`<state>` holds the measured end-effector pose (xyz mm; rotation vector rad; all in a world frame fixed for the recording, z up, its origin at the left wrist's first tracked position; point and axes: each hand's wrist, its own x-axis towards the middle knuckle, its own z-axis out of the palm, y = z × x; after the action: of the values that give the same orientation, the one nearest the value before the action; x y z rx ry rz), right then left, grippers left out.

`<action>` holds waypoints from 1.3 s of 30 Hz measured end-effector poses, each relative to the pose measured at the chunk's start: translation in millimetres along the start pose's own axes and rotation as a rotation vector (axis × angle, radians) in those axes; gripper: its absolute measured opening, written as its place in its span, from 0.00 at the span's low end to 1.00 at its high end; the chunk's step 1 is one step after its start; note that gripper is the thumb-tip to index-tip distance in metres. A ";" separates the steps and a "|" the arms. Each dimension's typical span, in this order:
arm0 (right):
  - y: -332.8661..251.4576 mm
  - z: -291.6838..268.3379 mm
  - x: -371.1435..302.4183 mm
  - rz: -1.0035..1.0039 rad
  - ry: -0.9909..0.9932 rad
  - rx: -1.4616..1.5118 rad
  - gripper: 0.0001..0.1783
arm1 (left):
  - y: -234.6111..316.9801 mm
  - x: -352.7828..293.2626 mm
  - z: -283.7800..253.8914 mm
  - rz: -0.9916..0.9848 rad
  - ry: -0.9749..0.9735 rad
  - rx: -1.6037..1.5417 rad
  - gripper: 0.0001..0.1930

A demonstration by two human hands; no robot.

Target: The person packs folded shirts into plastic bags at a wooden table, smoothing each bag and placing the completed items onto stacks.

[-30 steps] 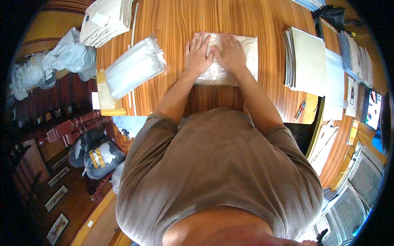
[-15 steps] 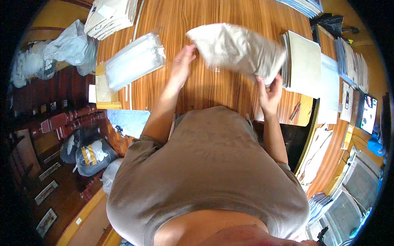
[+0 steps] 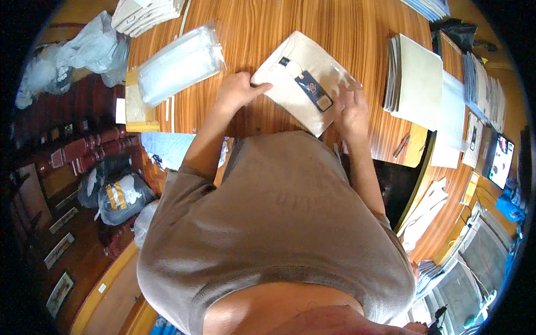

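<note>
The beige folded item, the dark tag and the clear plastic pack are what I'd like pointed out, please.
Dark tag [image 3: 314, 91], head view, its middle.
Beige folded item [image 3: 291, 97], head view, bare face beside the tag.
Clear plastic pack [image 3: 178, 65], head view, its upper surface.

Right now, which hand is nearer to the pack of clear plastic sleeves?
Left: your left hand is just right of the pack; your right hand is farther, at the right of the beige packet.

At upper centre, the left hand [image 3: 237, 91] grips the left corner of a cream packet [image 3: 298, 81]; the right hand [image 3: 353, 111], slightly blurred, is at its right edge.
</note>
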<state>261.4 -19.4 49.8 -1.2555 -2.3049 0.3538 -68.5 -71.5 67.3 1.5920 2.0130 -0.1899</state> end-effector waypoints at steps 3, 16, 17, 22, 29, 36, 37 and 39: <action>-20.4 35.4 15.3 0.065 -0.099 -0.134 0.31 | 43.5 -13.1 -29.5 0.036 0.299 0.081 0.27; -42.1 71.1 41.2 0.122 -0.152 -0.156 0.31 | 64.9 55.3 42.2 0.616 0.479 -0.017 0.30; -42.4 70.0 41.7 0.119 -0.139 -0.157 0.31 | 66.7 54.6 40.7 0.612 0.475 -0.037 0.30; -26.0 69.4 59.9 0.043 -0.148 -0.061 0.32 | 58.5 79.8 47.9 0.622 0.527 0.056 0.32; 16.1 18.8 23.1 -0.076 -0.173 0.002 0.37 | 9.8 69.6 27.7 0.213 0.445 -0.713 0.23; 17.3 26.4 0.2 -0.069 -0.140 -0.018 0.35 | -7.9 69.3 6.4 0.295 0.201 -0.411 0.19; 16.3 26.7 0.7 -0.066 -0.133 -0.014 0.36 | -5.2 68.0 0.7 0.281 0.176 -0.368 0.20; 12.9 27.0 3.1 -0.051 -0.133 -0.016 0.36 | 4.6 66.1 -13.9 0.261 0.140 -0.288 0.22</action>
<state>254.9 -9.6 22.1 -1.2115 -2.4513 0.4124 -78.0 -7.7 46.5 1.6943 1.8100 0.3042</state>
